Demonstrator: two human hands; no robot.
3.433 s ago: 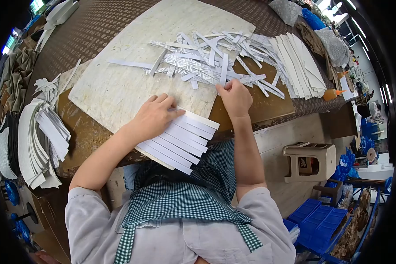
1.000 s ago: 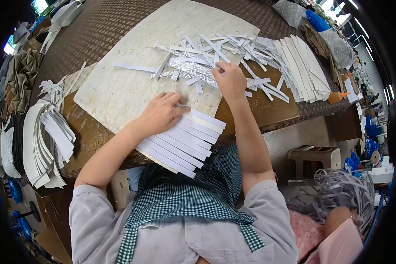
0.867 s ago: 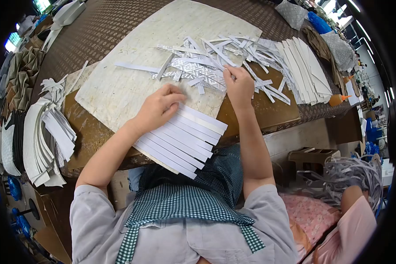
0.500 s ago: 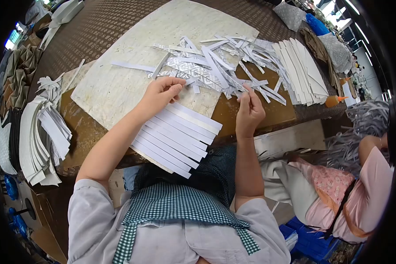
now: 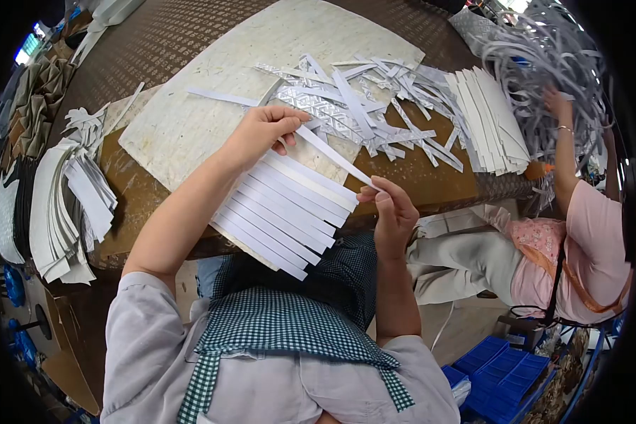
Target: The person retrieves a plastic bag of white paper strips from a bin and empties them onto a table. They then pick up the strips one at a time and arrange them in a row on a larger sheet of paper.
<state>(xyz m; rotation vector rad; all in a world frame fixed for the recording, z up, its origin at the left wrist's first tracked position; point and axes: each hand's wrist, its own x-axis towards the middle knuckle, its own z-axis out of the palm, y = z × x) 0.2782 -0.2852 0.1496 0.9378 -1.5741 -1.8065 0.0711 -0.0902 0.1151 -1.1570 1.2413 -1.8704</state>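
Left hand [image 5: 265, 134] and right hand [image 5: 392, 213] pinch a white strip [image 5: 336, 156] near its ends beside the row of strips [image 5: 279, 212], where even tension (no hard tug) should keep it straight, loose strips [image 5: 351, 106] beyond that row.

At the lower right of the frame there are blue crates [image 5: 505, 371]. Above them, a person in pink [image 5: 593, 240] stands beside the table [image 5: 169, 42].
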